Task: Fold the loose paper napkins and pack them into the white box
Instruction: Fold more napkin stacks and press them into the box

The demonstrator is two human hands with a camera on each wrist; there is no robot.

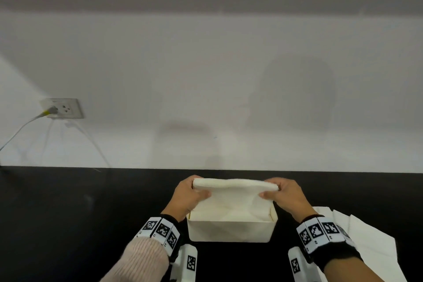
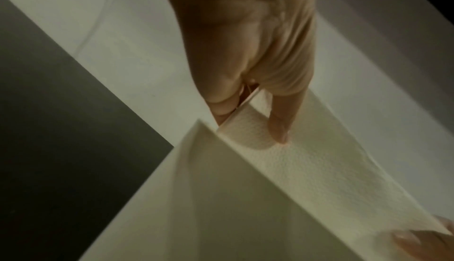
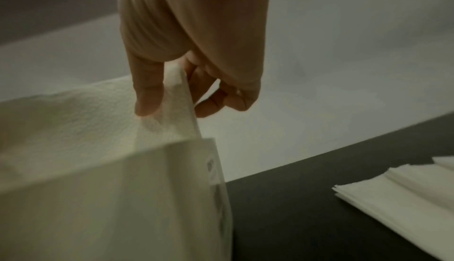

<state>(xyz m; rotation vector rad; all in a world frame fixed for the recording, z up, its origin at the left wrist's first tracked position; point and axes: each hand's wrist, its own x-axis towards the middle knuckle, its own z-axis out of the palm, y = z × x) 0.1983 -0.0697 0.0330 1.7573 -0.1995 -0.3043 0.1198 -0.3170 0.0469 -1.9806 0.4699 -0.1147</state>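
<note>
A white box (image 1: 231,231) stands open on the black table, close to me at the centre. A folded white napkin (image 1: 233,197) hangs over it, its lower edge dipping inside the box. My left hand (image 1: 191,194) pinches the napkin's left end between thumb and fingers. My right hand (image 1: 282,197) pinches the right end the same way. The left wrist view shows my thumb (image 2: 278,129) on the textured napkin (image 2: 319,177) just above the box rim (image 2: 236,146). In the right wrist view the napkin (image 3: 86,113) enters the box (image 3: 110,197).
Loose white napkins (image 1: 370,238) lie spread on the black table (image 1: 68,213) to the right of the box, also stacked in the right wrist view (image 3: 405,191). A white wall rises behind the table, with a socket and plugged cable (image 1: 61,109) at the left.
</note>
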